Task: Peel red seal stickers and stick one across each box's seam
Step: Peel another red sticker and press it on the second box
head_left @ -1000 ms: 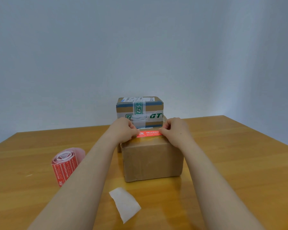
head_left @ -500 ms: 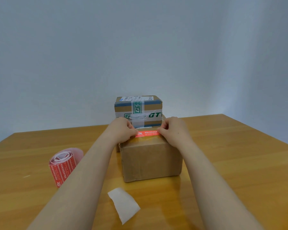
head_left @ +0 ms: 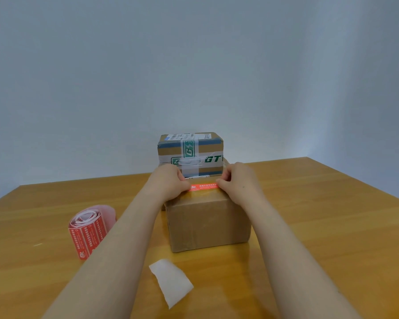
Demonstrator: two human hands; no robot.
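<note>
Left hand (head_left: 168,183) and right hand (head_left: 239,183) pinch the red paper sticker's (head_left: 203,187) ends; they should press it flat on the brown cardboard box (head_left: 207,223).

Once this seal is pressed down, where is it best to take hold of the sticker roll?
Grip the sticker roll around its red outer wall, coming from above with the left hand, now holding the red sticker. The roll seems to stand on end, loosely coiled and open on top, so wrap it whole; pinching one layer might unwind it.
</note>
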